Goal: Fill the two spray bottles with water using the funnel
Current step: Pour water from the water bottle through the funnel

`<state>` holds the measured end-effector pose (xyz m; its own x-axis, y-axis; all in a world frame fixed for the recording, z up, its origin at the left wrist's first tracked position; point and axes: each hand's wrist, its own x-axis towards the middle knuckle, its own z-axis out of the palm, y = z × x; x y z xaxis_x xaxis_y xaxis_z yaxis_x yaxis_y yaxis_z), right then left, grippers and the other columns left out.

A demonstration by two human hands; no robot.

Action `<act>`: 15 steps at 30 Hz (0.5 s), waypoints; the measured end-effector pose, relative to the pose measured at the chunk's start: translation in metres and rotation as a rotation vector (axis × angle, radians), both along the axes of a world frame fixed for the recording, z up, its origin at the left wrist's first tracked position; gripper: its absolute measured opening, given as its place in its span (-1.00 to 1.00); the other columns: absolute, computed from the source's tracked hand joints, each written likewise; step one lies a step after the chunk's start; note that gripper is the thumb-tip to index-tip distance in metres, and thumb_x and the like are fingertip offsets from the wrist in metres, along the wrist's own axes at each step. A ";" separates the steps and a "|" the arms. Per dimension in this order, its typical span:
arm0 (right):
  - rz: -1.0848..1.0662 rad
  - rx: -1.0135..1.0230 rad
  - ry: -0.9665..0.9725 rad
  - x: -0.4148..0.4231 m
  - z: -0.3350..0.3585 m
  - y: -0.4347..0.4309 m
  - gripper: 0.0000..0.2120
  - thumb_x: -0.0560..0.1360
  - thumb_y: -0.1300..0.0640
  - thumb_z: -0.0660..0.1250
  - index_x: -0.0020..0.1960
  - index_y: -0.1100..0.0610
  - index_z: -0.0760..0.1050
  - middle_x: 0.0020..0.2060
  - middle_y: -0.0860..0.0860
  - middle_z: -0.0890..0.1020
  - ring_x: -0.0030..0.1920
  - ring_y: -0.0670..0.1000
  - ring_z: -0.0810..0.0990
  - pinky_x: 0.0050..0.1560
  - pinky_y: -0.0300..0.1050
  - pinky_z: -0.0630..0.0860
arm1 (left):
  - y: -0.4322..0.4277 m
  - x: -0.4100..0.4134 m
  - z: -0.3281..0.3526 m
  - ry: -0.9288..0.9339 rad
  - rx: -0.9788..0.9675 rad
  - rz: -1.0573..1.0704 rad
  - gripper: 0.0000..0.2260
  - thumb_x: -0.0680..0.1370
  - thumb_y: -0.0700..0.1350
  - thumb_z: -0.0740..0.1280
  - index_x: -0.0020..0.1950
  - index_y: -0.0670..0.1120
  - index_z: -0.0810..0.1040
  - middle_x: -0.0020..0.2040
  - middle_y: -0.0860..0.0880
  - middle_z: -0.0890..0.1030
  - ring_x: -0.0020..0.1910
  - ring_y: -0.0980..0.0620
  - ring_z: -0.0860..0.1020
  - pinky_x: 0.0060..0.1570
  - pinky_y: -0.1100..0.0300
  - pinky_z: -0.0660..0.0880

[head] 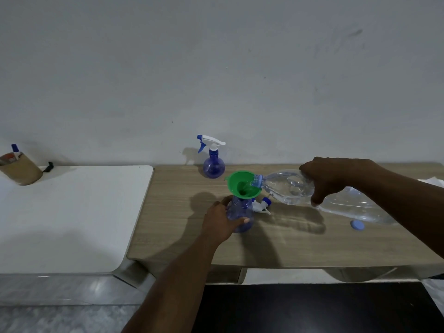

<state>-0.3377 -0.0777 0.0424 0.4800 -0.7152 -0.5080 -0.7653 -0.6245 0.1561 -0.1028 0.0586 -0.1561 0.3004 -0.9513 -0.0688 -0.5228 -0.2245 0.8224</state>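
A green funnel point(243, 185) sits in the neck of a blue spray bottle point(240, 213) on the wooden table point(182, 212). My left hand point(219, 221) grips that bottle's round body. My right hand point(331, 179) holds a large clear water bottle point(286, 188) tipped on its side, with its mouth resting over the funnel's rim. The bottle's removed white and blue spray head point(262, 205) lies just right of it. A second blue spray bottle point(213, 162) with its sprayer on stands upright by the wall.
A light blue cap point(357, 224) lies on the table under my right forearm. A white table point(72, 212) adjoins on the left, with a brown holder point(21, 168) of pens at its far corner. Something white point(432, 182) shows at the right edge.
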 end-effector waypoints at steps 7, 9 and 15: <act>-0.008 -0.002 -0.137 -0.005 -0.012 -0.001 -0.46 0.21 -0.17 0.58 -0.06 -0.03 0.31 -0.20 -0.11 0.45 -0.17 -0.06 0.46 -0.26 -0.14 0.42 | 0.000 0.000 -0.002 -0.011 -0.014 0.000 -0.39 0.26 0.20 0.61 0.25 0.11 0.54 0.03 0.03 0.63 -0.02 0.03 0.62 0.04 -0.01 0.61; -0.023 0.001 -0.200 -0.009 -0.020 -0.004 -0.46 0.18 -0.19 0.59 -0.07 -0.03 0.34 -0.17 -0.10 0.50 -0.13 -0.04 0.50 -0.17 -0.07 0.51 | 0.000 0.000 -0.002 -0.007 -0.021 -0.005 -0.41 0.27 0.18 0.61 0.24 0.10 0.54 0.01 0.03 0.63 -0.03 0.04 0.63 0.02 0.01 0.61; -0.145 0.031 -0.506 -0.022 -0.035 0.000 -0.44 0.19 -0.07 0.64 0.06 0.02 0.46 -0.09 -0.09 0.61 -0.07 -0.03 0.58 -0.09 -0.11 0.53 | 0.000 0.001 -0.004 0.005 -0.018 0.000 -0.49 0.28 0.17 0.61 0.15 0.15 0.53 -0.05 0.06 0.62 -0.08 0.07 0.63 0.00 -0.02 0.62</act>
